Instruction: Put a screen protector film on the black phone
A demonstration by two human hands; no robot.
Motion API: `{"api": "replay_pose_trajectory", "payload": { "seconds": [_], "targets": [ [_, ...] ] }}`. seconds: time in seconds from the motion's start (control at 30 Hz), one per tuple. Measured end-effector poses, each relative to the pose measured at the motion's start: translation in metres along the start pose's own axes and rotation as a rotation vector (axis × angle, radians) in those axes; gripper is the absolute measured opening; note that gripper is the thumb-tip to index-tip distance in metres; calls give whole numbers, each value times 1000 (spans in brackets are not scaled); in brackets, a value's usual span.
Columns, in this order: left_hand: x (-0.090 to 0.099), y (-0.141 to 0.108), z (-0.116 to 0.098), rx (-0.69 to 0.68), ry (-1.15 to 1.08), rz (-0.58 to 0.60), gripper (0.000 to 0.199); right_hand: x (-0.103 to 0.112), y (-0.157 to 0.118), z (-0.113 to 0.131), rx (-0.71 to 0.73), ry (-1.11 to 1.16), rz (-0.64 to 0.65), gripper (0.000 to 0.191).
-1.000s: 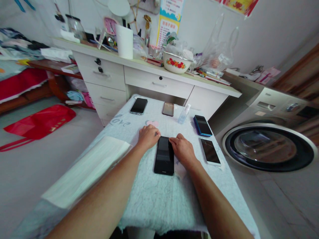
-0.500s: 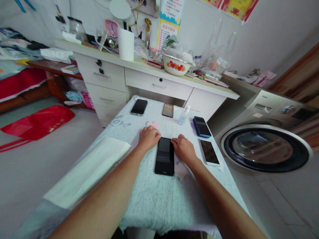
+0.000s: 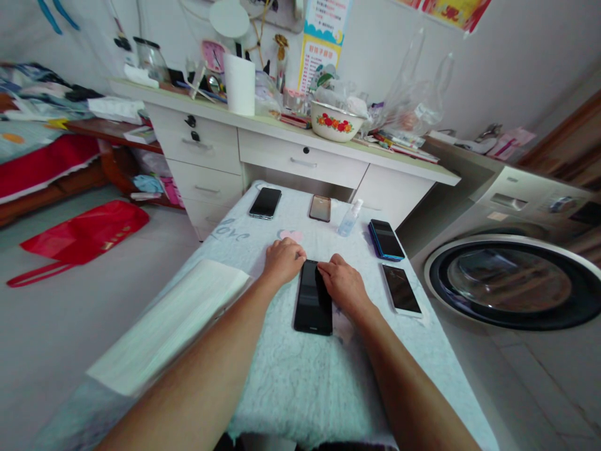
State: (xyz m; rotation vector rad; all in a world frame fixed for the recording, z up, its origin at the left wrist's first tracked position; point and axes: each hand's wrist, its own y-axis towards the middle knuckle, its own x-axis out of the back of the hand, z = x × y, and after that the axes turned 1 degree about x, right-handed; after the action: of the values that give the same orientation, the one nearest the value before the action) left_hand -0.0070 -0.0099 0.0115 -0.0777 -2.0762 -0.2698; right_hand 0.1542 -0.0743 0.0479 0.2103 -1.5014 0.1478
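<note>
A black phone point(image 3: 313, 300) lies face up on the pale cloth-covered table point(image 3: 282, 382). At its upper left corner is my left hand point(image 3: 283, 260), fingers curled together. My right hand point(image 3: 344, 282) bends over the phone's upper right edge, its fingertips on the screen; whether anything small is pinched is hidden. A white phone point(image 3: 402, 289) and a dark phone with a blue edge point(image 3: 385, 240) are to the right. Farther back lie another black phone point(image 3: 265, 203), a brown phone case point(image 3: 320, 208) and a clear spray bottle point(image 3: 350, 218).
A white folded sheet point(image 3: 173, 326) lies along the table's left side. Beyond the table is a white desk point(image 3: 300, 156) with drawers, bearing a flowered bowl point(image 3: 337, 122) and a paper roll point(image 3: 240, 85). At the right stands a washing machine point(image 3: 507, 207); a red bag point(image 3: 89, 235) is on the floor.
My right hand's fingertips have shifted from beside the phone's upper right corner onto its screen. My left hand stays at the upper left corner. The whole view has shifted slightly.
</note>
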Motion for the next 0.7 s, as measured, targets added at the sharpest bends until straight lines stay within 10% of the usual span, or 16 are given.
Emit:
{"api": "replay_pose_trajectory", "payload": {
  "seconds": [0.7],
  "targets": [
    [0,1,1,-6,-11,-18,16,8,-14,12,286,133,49,35]
  ]
}}
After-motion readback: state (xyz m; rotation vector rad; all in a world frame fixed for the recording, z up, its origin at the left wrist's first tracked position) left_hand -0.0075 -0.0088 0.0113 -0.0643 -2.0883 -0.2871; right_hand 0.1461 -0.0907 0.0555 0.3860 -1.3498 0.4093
